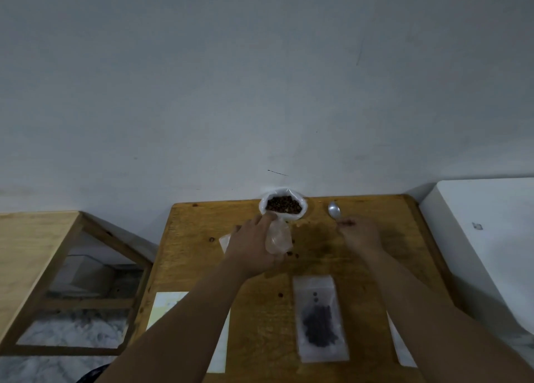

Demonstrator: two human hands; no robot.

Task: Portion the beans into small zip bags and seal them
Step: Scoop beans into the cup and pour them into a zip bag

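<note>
Wooden counter [361,267], set against a pale wall along its far edge. Contents:

- Supply bag [300,212]: white, mouth open, at the middle of the far edge. The beans [283,204] inside are still plentiful.
- Filled zip bag [319,319]: lies flat toward the near edge, right of centre, with a dark portion inside. Whether its strip is pressed closed cannot be told.
- Empty zip bag [277,236]: clear, just in front of the supply bag. The left hand [251,246] has its grip clamped on it.
- Spoon [333,210]: metal, bowl toward the far edge, right of the supply bag, apparently unloaded. The right hand [361,235] has its grip pinched on the handle end.
- Stray beans [296,255]: a few on the wood beside the empty zip bag.
- White sheet [164,307]: at the near left edge, nature unclear.

Progress, as judged: one portion is bagged. The second bag is in hand but unfilled, so scooping, filling and sealing remain, probably for several more bags.
</note>
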